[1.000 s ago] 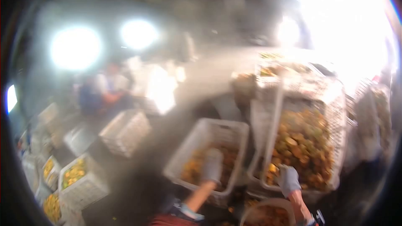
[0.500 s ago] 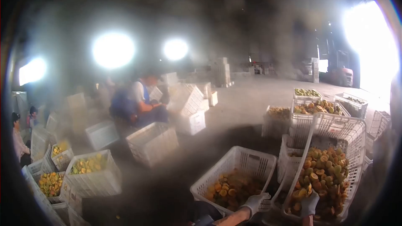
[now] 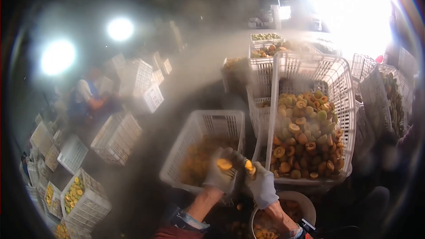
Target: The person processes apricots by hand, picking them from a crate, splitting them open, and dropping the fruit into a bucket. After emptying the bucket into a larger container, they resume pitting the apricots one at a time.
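Observation:
In a pale work glove, my left hand holds a halved orange-fleshed fruit with its cut face showing. Close beside it, my gloved right hand grips a yellow-orange fruit piece between thumb and fingers. Both hands are over the near edge of a white slatted crate with blurred fruit at its bottom. To the right, a tilted white crate is heaped with fruit halves. Under my right forearm stands a round white bucket containing orange-brown pieces.
Stacked fruit crates stand behind the tilted crate, and more crates are at the right. At the left, a person in blue sits among pale crates. Another fruit-filled crate is at lower left. Haze blurs the view.
The view has turned right and down. My right hand has come out of the tilted crate with a fruit piece. My left hand has left the crate rim and now holds a fruit half near it.

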Demonstrator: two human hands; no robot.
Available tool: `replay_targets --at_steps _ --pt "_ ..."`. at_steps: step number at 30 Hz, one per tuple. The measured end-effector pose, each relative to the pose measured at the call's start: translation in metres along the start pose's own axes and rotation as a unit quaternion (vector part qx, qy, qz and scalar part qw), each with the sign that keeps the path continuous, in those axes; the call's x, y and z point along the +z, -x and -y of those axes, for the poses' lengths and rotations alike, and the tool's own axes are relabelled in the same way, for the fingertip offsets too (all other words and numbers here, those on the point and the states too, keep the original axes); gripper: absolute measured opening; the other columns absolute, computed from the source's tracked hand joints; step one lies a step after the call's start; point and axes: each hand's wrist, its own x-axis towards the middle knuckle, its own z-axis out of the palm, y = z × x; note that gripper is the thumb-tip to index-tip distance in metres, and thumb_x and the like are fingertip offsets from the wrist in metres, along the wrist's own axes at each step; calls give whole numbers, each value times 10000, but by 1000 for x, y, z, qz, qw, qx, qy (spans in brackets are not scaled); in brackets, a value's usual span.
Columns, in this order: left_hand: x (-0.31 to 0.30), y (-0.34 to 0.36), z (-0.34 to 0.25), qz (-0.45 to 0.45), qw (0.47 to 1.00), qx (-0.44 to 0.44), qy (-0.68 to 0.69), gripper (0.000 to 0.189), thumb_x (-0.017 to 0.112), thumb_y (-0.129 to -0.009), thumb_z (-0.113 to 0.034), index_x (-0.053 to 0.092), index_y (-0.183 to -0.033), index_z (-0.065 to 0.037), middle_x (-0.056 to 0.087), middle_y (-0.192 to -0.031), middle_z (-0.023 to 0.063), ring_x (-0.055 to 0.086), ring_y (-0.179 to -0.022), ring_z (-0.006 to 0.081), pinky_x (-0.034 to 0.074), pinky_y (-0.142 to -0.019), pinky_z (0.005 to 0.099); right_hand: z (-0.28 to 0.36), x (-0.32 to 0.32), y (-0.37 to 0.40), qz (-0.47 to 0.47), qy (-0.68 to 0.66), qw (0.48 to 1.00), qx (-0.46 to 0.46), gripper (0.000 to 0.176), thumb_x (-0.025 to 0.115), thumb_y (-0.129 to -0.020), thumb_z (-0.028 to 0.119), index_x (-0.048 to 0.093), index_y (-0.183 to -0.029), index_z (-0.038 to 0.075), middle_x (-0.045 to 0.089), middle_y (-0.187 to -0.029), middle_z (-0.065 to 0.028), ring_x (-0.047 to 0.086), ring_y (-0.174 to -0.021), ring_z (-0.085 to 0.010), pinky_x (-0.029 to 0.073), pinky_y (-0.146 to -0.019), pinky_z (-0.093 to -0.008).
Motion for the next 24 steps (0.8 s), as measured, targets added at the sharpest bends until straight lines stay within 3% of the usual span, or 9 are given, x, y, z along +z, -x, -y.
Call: replay_targets --at_steps 5,7,8,9,12,16,18,22,24 --pt "17 15 5 -34 982 78 -166 360 511 -945 -347 596 -968 2 631 -915 127 632 -907 302 509 -872 417 -14 18 14 45 40 998 -14 169 612 -823 127 565 -952 29 573 -687 -203 626 -659 -323 472 -620 -415" --pt "33 23 6 -13 962 109 -250 383 504 -950 -353 603 -975 16 634 -905 138 638 -902 312 509 -878 419 2 13 13 71 -103 988 -87 133 590 -842 150 577 -923 44 569 -631 -150 587 -541 -249 464 -526 -382" --pt "43 29 4 -5 947 123 -298 398 493 -956 -359 603 -992 21 638 -905 139 643 -901 300 516 -867 410 1 11 10 205 -226 950 64 104 591 -842 129 600 -886 35 597 -659 -101 537 -469 -148 423 -428 -298" --pt "47 30 2 2 929 137 -345 412 481 -962 -365 604 -1010 26 641 -904 139 648 -900 289 522 -856 401 6 5 7 206 -225 950 62 104 591 -842 129 600 -886 35 597 -659 -101 537 -469 -148 423 -428 -298" --pt "39 23 -7 -3 904 107 -414 427 457 -975 -369 604 -1014 30 644 -936 137 647 -906 263 532 -802 369 20 -9 -4 434 -439 743 259 181 602 -842 85 619 -990 -18 630 -781 -100 498 -481 -75 398 -422 -204" --pt "38 27 -8 20 822 178 -540 443 451 -977 -388 600 -1022 28 647 -931 123 645 -887 220 531 -758 329 25 -1 -7 438 -386 771 256 106 586 -843 93 617 -880 -2 609 -702 -84 483 -439 -82 383 -384 -236" --pt "38 28 -5 -2 939 77 -334 439 444 -981 -387 592 -1039 22 649 -911 113 641 -853 204 531 -742 320 21 14 6 70 -268 959 65 101 599 -841 106 614 -882 15 615 -705 -82 512 -453 -81 388 -384 -234" --pt "46 34 -6 -30 908 76 -410 414 431 -988 -372 576 -1053 10 639 -947 118 635 -878 221 520 -792 340 50 -13 19 245 -253 912 208 136 623 -822 98 599 -919 5 626 -671 -72 616 -598 -136 470 -519 -299" --pt "48 38 -3 3 912 94 -398 410 427 -990 -368 576 -1044 10 641 -944 118 635 -879 216 514 -800 338 32 4 24 159 -184 965 98 165 634 -813 102 593 -940 5 638 -689 -104 639 -639 -188 483 -565 -324"
